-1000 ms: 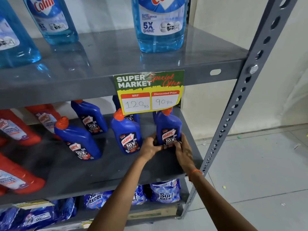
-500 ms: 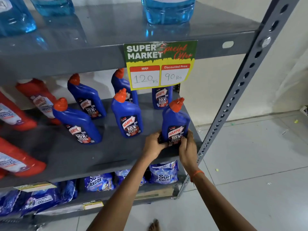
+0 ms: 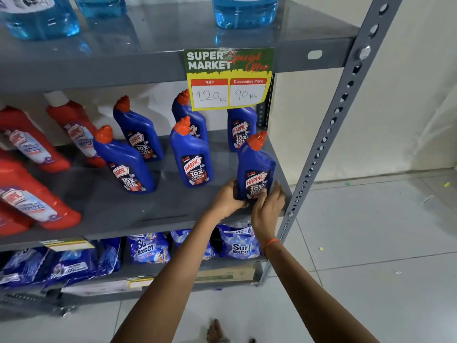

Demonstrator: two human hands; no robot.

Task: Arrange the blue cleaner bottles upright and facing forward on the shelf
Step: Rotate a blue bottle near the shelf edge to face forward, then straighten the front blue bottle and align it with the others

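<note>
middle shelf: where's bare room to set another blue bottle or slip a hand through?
Widest bare patch: the shelf front strip, between the front-left blue bottle, the red bottles and the left hand. A narrower gap lies between the front-middle bottle and the held bottle. Crowded: the back row and the right corner, where both hands (right hand) grip the bottle.

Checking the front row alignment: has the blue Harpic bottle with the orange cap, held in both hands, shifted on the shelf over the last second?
Yes. The held blue Harpic bottle has come forward, away from the rear blue bottle toward the grey shelf's front edge.
</note>
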